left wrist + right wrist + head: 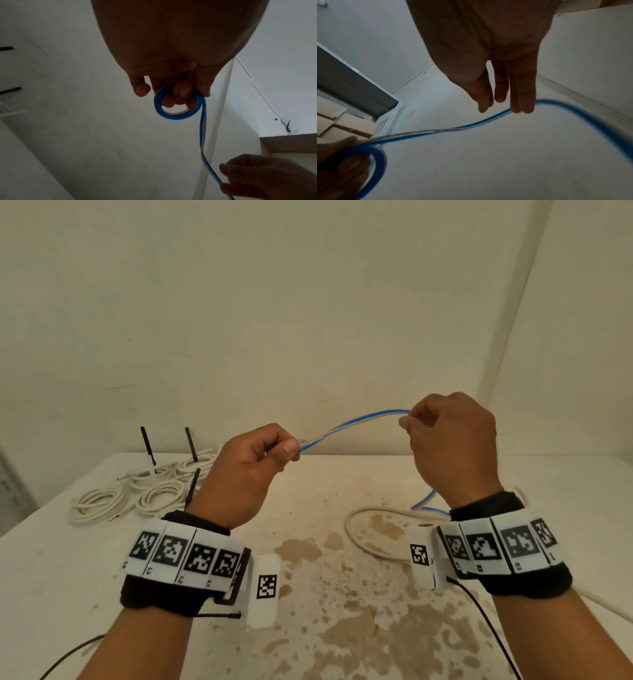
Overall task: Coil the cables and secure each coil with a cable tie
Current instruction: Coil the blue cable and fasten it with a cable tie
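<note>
A thin blue and clear cable (352, 424) arcs in the air between both hands above the table. My left hand (260, 457) holds a small blue coil (178, 106) of it, wound around curled fingers. My right hand (428, 422) pinches the cable (471, 125) farther along, with fingertips (523, 106) pressed on it. The rest of the blue cable (424, 503) drops behind my right wrist to the table. Several white cable coils (144, 491) lie at the far left, with black cable ties (148, 445) sticking up from them.
A loose white cable (363, 537) loops on the stained tabletop (325, 594) below my right hand. Walls close in behind and to the right. A metal shelf (359, 86) with cardboard boxes (339, 124) shows in the right wrist view.
</note>
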